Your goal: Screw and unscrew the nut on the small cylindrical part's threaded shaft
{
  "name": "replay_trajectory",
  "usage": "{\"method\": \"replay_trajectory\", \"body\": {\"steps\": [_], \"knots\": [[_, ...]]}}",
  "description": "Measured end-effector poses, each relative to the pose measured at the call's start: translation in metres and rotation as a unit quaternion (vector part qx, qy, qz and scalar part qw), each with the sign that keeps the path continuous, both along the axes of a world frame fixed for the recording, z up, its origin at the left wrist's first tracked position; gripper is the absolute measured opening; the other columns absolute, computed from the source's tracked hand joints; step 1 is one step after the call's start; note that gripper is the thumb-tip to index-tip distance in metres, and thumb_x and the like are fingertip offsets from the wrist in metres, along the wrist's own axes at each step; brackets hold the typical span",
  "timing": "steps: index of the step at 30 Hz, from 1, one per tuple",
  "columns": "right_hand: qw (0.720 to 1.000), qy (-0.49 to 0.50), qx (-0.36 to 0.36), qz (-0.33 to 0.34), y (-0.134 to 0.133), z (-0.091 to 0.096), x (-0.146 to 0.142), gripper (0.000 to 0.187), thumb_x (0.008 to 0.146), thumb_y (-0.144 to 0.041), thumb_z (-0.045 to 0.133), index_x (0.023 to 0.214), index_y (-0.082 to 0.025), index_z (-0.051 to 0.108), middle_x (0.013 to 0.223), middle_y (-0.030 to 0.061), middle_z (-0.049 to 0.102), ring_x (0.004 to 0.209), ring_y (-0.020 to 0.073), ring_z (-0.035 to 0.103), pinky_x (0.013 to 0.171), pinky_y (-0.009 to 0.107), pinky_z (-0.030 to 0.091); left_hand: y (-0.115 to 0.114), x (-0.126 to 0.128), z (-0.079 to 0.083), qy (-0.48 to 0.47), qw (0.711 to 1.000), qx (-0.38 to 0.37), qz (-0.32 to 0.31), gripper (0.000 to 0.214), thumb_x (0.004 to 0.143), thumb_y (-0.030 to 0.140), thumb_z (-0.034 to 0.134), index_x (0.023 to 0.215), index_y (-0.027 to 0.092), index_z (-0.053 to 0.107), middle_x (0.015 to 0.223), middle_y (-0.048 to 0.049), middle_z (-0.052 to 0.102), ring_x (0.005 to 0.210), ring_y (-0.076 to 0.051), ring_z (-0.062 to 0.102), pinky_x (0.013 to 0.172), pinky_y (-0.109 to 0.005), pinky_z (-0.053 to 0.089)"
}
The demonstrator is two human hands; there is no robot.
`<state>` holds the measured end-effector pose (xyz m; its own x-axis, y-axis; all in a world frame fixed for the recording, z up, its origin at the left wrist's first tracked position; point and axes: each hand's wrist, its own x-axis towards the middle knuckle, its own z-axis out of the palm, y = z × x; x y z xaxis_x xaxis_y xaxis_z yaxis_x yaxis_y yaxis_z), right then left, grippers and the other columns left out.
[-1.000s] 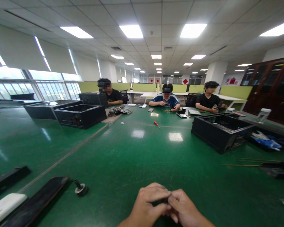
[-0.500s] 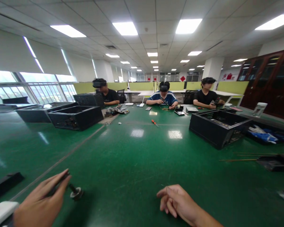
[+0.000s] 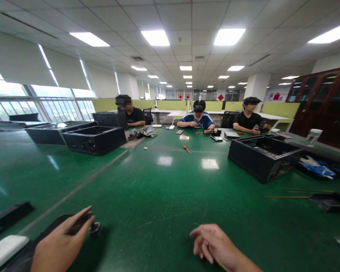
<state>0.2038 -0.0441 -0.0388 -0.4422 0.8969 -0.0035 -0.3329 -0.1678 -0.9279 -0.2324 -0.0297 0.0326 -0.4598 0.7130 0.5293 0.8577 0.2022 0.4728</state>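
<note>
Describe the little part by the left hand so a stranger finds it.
On the big green table, look near-left, where the left hand reaches. At its fingertips sits a small round grey knob, unlike the long flat black strips beside it.

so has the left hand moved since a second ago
Yes, leftward. The left hand was against the right hand, well right of the small black knob; now its fingertips are at that knob.
</note>
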Motion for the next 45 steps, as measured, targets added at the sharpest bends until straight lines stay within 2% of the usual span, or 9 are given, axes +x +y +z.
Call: {"method": "replay_trajectory", "body": {"steps": [5, 11, 14, 16, 19, 24, 27, 37, 45], "knots": [[1.0, -0.002, 0.005, 0.005, 0.003, -0.004, 0.001, 0.056, 0.086, -0.062, 0.06, 0.097, -0.008, 0.069, 0.066, 0.0078, 0.071, 0.036, 0.0053, 0.044, 0.045, 0.02, 0.034, -0.002, 0.002, 0.01, -0.054, 0.991, -0.124, -0.008, 0.034, 0.065, 0.054, 0.063, 0.093, 0.038, 0.076, 0.086, 0.0092, 0.08, 0.083, -0.028, 0.075, 0.069, -0.034, 0.057], [1.0, -0.006, 0.018, 0.015, 0.004, -0.009, 0.002, 0.053, 0.089, -0.057, 0.059, 0.1, -0.007, 0.07, 0.069, 0.0089, 0.072, 0.036, 0.0046, 0.043, 0.047, 0.021, 0.035, -0.003, -0.005, -0.006, -0.08, 0.984, -0.144, -0.073, 0.031, 0.058, 0.054, 0.073, 0.082, 0.035, 0.076, 0.084, 0.0105, 0.079, 0.093, -0.031, 0.074, 0.083, -0.038, 0.056], [1.0, -0.004, 0.02, 0.016, 0.003, -0.008, 0.001, 0.053, 0.087, -0.057, 0.06, 0.099, -0.007, 0.07, 0.068, 0.0088, 0.072, 0.035, 0.0038, 0.042, 0.049, 0.022, 0.037, 0.003, 0.005, -0.001, -0.056, 0.985, -0.148, -0.074, 0.034, 0.061, 0.053, 0.071, 0.087, 0.032, 0.076, 0.091, 0.0059, 0.08, 0.1, -0.034, 0.072, 0.086, -0.041, 0.055], [1.0, -0.009, 0.018, 0.014, 0.003, -0.008, 0.0, 0.053, 0.086, -0.058, 0.062, 0.098, -0.007, 0.07, 0.067, 0.0085, 0.072, 0.034, 0.0037, 0.041, 0.048, 0.022, 0.037, 0.009, 0.027, 0.007, -0.066, 0.982, -0.147, -0.103, 0.044, 0.067, 0.053, 0.069, 0.102, 0.027, 0.074, 0.094, -0.0001, 0.08, 0.1, -0.034, 0.072, 0.087, -0.042, 0.055], [0.999, -0.027, 0.025, -0.007, 0.005, -0.008, 0.002, 0.052, 0.084, -0.056, 0.065, 0.102, -0.007, 0.068, 0.066, 0.0064, 0.07, 0.035, 0.0041, 0.04, 0.048, 0.023, 0.038, 0.018, 0.086, 0.016, -0.136, 0.957, -0.123, -0.223, 0.058, 0.071, 0.049, 0.07, 0.121, 0.02, 0.063, 0.1, -0.0061, 0.079, 0.098, -0.029, 0.073, 0.092, -0.041, 0.053], [0.98, -0.135, 0.092, -0.118, 0.006, -0.003, 0.012, 0.046, 0.081, -0.042, 0.072, 0.115, -0.013, 0.059, 0.074, 0.0002, 0.061, 0.052, 0.0084, 0.045, 0.046, 0.02, 0.03, 0.019, 0.202, 0.007, -0.194, 0.893, -0.11, -0.391, 0.033, 0.069, 0.027, 0.075, 0.102, 0.02, 0.07, 0.097, -0.0057, 0.077, 0.091, -0.024, 0.072, 0.085, -0.037, 0.055], [0.961, -0.183, 0.141, -0.149, 0.002, 0.003, 0.014, 0.044, 0.082, -0.028, 0.069, 0.122, -0.018, 0.053, 0.084, -0.0005, 0.061, 0.054, 0.0074, 0.043, 0.052, 0.021, 0.033, 0.011, 0.24, -0.004, -0.164, 0.877, -0.105, -0.44, 0.029, 0.068, 0.02, 0.076, 0.097, 0.023, 0.073, 0.092, -0.0034, 0.075, 0.086, -0.023, 0.069, 0.079, -0.034, 0.053], [0.938, -0.273, 0.164, -0.137, -0.001, 0.003, 0.009, 0.04, 0.077, -0.022, 0.068, 0.117, -0.019, 0.062, 0.087, 0.0008, 0.066, 0.052, 0.0085, 0.041, 0.053, 0.023, 0.034, -0.001, 0.235, -0.032, -0.117, 0.84, -0.088, -0.522, 0.037, 0.075, 0.008, 0.07, 0.108, 0.025, 0.07, 0.101, -0.0043, 0.071, 0.094, -0.019, 0.067, 0.085, -0.031, 0.052], [0.905, -0.338, 0.22, -0.134, -0.003, 0.016, 0.008, 0.015, 0.082, -0.03, 0.069, 0.089, -0.019, 0.075, 0.075, 0.0028, 0.066, 0.061, 0.0147, 0.051, 0.056, 0.026, 0.036, -0.004, 0.239, -0.033, -0.08, 0.818, -0.037, -0.569, 0.036, 0.077, 0.01, 0.068, 0.109, 0.027, 0.07, 0.098, -0.0054, 0.071, 0.091, -0.019, 0.069, 0.081, -0.03, 0.056]]}}
